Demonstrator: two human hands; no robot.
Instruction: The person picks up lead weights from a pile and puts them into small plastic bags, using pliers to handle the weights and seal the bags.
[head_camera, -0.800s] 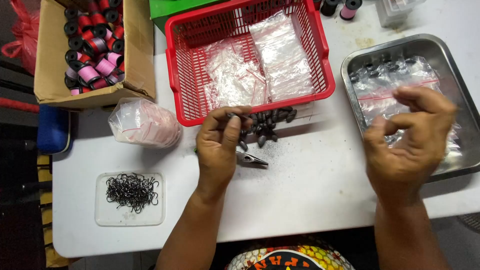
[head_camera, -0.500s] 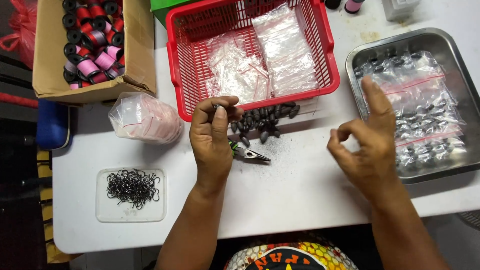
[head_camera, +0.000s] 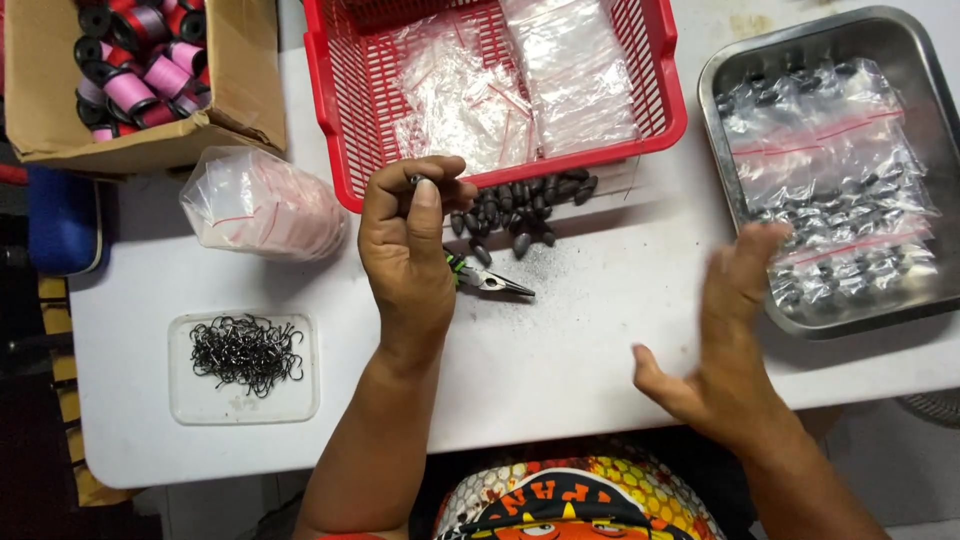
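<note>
Nearest the person, on the white table (head_camera: 560, 350), the right hand (head_camera: 725, 340) hovers flat and open, fingers spread and blurred, holding nothing; its fingertips lie just beside the near rim of the steel tray (head_camera: 905, 60), which holds clear bags of dark weights (head_camera: 830, 180). To the left, the left hand (head_camera: 410, 245) is curled, its thumb and fingers pinching a small dark weight (head_camera: 414, 180) at their tips. Under that hand lie small pliers (head_camera: 490, 282) with green-and-black handles, the nose pointing right. At the near left corner a shallow clear tray (head_camera: 245, 400) holds a tangle of black hooks (head_camera: 245, 350). Just beyond the left hand, a loose pile of dark weights (head_camera: 520, 212) sits against the red basket (head_camera: 500, 175), which contains empty clear zip bags (head_camera: 520, 85). Left of the basket rests a bundle of clear bags (head_camera: 262, 205), and farther back a cardboard box (head_camera: 150, 140) holds pink, red and black spools (head_camera: 140, 70).
</note>
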